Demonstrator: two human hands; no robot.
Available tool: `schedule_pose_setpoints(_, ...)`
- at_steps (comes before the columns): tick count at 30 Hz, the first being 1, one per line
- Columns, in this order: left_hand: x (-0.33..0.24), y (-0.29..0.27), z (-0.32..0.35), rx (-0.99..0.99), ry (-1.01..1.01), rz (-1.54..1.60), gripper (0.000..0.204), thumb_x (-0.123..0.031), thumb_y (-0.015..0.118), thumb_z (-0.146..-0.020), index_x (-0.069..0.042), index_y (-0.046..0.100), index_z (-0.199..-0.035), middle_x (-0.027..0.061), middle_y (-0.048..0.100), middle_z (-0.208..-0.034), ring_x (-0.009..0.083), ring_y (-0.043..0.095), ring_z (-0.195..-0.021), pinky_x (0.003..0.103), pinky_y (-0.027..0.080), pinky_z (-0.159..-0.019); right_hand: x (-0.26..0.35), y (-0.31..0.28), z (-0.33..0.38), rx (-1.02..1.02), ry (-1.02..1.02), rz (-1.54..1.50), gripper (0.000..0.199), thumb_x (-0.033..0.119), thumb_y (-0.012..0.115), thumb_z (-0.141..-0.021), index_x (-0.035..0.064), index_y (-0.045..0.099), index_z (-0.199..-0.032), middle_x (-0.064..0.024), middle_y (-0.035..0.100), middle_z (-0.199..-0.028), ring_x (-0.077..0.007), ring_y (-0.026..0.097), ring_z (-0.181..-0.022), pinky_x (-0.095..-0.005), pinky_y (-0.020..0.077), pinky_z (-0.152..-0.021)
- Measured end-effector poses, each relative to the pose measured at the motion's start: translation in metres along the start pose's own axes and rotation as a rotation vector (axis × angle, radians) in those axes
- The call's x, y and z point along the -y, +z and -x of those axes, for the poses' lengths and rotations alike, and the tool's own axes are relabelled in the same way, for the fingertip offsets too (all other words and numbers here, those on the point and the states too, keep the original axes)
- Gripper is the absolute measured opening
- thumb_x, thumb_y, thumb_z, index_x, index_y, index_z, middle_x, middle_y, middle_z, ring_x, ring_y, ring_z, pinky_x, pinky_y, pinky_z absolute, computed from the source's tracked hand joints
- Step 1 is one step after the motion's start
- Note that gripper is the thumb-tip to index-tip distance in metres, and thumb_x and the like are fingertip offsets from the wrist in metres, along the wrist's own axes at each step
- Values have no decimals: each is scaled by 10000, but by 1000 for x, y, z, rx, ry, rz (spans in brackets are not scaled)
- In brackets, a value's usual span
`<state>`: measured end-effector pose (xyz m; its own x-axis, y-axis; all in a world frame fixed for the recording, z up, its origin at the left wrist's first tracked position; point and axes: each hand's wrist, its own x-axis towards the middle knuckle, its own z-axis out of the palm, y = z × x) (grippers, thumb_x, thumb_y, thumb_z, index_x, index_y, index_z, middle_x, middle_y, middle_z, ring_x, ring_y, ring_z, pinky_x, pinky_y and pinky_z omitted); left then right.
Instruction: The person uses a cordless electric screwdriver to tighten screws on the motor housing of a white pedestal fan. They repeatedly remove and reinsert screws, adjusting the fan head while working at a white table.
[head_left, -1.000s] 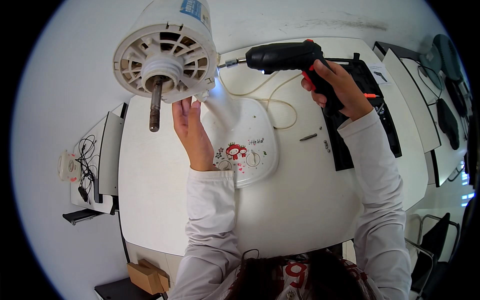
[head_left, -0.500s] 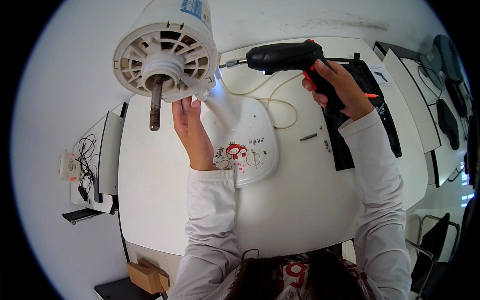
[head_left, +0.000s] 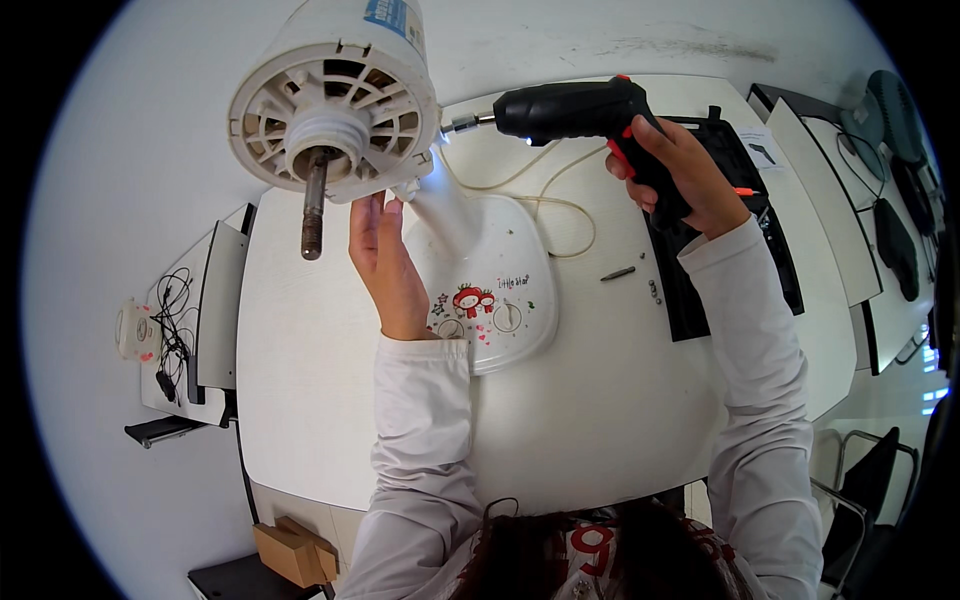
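Gripping the black screwdriver [head_left: 572, 109], the right hand [head_left: 692, 178] holds its bit [head_left: 464, 125] at the white motor [head_left: 329, 126], upper left — work seemingly midway, small metal parts [head_left: 654, 289] loose, motor still on its stand [head_left: 450, 220] — while whether the left hand [head_left: 389, 275] grasps beneath I cannot tell, and tabletop [head_left: 590, 425] lies open toward the lower edge.

White table [head_left: 600, 430] under a fan base [head_left: 520, 342], pale cable [head_left: 594, 236], black tool case [head_left: 686, 312], dark bit [head_left: 618, 274] and small parts [head_left: 655, 291].
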<state>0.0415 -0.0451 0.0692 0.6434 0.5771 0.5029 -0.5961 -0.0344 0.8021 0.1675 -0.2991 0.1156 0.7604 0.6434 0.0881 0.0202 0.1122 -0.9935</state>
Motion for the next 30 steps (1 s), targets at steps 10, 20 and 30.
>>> schedule_pose_setpoints(10, 1, 0, 0, 3, 14, -8, 395, -50, 458, -895, 51, 436, -1276, 124, 480, -1282, 215, 403, -1237, 325, 291, -1027, -1, 1, 0, 1, -2, -8, 485, 512, 567, -844, 39, 503, -929, -45, 578, -719, -62, 484, -465, -197, 419, -436)
schedule_pose_setpoints(20, -1, 4, 0, 0, 29, -69, 407, -83, 458, -895, 54, 421, -1276, 112, 483, -1267, 186, 439, -1185, 336, 321, -1016, 0, 1, 0, -11, 13, -1, 478, 507, 568, -846, 40, 504, -925, -44, 574, -712, -61, 478, -464, -196, 416, -435)
schedule_pose_setpoints(30, -1, 3, 0, 13, 38, -78, 428, -106, 464, -897, 59, 403, -1287, 109, 482, -1271, 171, 460, -1164, 338, 336, -1012, -2, 0, -1, -6, 8, -2, 481, 506, 568, -846, 40, 500, -943, -47, 573, -712, -63, 480, -464, -192, 415, -435)
